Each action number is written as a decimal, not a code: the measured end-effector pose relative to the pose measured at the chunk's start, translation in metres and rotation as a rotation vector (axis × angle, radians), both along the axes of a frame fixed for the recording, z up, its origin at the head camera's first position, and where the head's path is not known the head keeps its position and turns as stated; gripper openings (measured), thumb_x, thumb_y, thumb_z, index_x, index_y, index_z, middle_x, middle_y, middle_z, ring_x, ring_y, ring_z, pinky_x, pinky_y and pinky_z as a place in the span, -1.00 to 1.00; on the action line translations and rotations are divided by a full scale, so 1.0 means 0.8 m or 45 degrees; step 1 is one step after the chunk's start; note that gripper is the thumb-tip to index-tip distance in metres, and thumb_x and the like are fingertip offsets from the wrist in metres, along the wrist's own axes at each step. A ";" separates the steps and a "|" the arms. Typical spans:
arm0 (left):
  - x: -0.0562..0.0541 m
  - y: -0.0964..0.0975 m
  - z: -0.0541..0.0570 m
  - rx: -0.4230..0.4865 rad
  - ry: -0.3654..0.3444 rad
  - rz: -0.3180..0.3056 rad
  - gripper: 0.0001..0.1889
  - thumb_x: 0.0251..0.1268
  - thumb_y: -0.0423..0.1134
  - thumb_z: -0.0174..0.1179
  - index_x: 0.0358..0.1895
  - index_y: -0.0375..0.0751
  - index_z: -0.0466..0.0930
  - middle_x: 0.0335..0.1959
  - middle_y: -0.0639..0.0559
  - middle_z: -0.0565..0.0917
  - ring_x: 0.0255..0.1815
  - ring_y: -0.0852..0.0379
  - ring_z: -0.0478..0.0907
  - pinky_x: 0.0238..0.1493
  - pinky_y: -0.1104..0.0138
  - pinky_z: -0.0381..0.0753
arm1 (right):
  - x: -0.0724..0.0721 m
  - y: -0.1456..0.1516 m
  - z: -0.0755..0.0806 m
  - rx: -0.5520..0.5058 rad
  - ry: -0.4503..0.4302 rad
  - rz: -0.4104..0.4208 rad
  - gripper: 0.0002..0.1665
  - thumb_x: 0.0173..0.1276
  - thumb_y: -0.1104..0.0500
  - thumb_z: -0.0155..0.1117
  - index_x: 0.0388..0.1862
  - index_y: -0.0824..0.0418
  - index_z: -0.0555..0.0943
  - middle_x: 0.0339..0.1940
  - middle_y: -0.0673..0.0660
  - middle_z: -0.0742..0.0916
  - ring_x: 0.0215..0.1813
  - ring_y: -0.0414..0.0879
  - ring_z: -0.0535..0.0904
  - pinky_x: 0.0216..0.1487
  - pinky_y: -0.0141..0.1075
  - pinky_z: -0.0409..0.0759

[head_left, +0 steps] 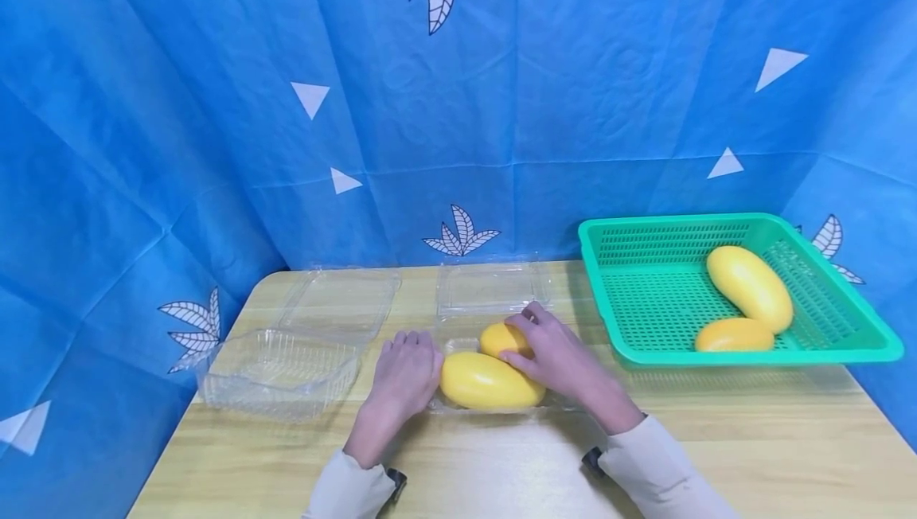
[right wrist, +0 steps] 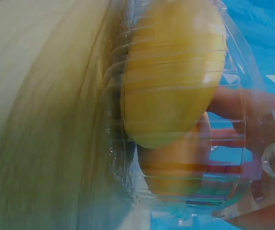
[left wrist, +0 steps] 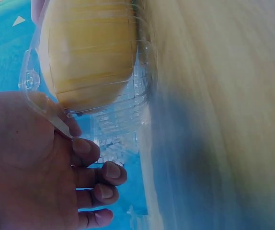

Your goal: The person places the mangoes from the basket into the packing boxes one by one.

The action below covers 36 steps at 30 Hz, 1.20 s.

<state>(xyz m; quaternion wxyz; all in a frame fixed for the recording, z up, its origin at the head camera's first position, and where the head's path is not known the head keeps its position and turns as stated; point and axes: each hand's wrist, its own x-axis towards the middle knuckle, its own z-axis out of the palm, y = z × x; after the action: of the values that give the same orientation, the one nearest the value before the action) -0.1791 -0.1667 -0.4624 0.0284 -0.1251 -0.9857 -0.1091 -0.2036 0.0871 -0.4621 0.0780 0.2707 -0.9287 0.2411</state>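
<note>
Clear clamshell [left wrist: 137, 93], rim pinched

Left hand [head_left: 406, 372] pinches it; right hand [head_left: 559, 356] grips rear mango [head_left: 497, 340] inside, thumb and fingers curled round. Front mango [head_left: 487, 381] also inside, near side of right grip. Green basket [head_left: 759, 357] holding two more mangoes [head_left: 748, 288], right of that grip.

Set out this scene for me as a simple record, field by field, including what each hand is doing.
Left hand: grips the rim of the middle box
Right hand: holds the rear fruit, inside that box
Middle box contents: rear fruit and larger front fruit, both yellow
Left box: clear plastic, open, no fruit inside
Green basket: at right, two yellow fruits
Surface: wood-patterned table
Backdrop: blue cloth
</note>
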 end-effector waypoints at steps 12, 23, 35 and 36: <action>-0.001 -0.002 -0.002 0.028 -0.025 0.017 -0.67 0.61 -0.19 -0.16 -0.46 -0.14 0.31 -0.53 0.00 0.34 -0.42 0.01 0.27 -0.27 0.19 0.32 | 0.001 0.001 -0.002 -0.036 -0.083 -0.005 -0.37 0.36 -0.13 0.44 0.22 0.24 0.58 0.04 0.18 0.59 -0.10 0.00 0.60 -0.10 -0.09 0.69; -0.002 -0.005 -0.004 0.045 0.013 0.000 -0.68 0.60 -0.21 -0.14 -0.46 -0.13 0.29 -0.54 0.01 0.32 -0.43 0.03 0.25 -0.29 0.21 0.29 | -0.020 0.019 0.010 -0.331 0.053 -0.155 -0.51 0.47 0.08 0.33 0.23 0.36 0.56 0.06 0.29 0.64 0.06 0.17 0.61 0.02 0.04 0.65; -0.004 -0.005 -0.006 0.048 0.004 0.005 -0.67 0.62 -0.19 -0.15 -0.45 -0.14 0.30 -0.53 0.01 0.34 -0.43 0.02 0.26 -0.28 0.20 0.31 | -0.026 0.026 0.003 -0.545 -0.109 -0.388 -0.45 0.51 0.09 0.26 0.37 0.30 0.46 0.23 0.32 0.55 0.25 0.25 0.48 0.18 0.18 0.51; -0.004 -0.005 -0.006 0.046 0.002 0.005 -0.67 0.62 -0.19 -0.15 -0.44 -0.14 0.30 -0.53 0.01 0.34 -0.42 0.02 0.26 -0.27 0.19 0.31 | -0.026 0.026 0.002 -0.552 -0.119 -0.397 -0.44 0.51 0.09 0.25 0.38 0.30 0.45 0.24 0.32 0.54 0.26 0.25 0.48 0.18 0.19 0.50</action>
<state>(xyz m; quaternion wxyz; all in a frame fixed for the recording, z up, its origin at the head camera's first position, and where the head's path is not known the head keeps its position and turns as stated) -0.1820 -0.1706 -0.4670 0.0316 -0.1226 -0.9838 -0.1268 -0.2248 0.1077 -0.4605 0.1274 0.0900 -0.8885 0.4315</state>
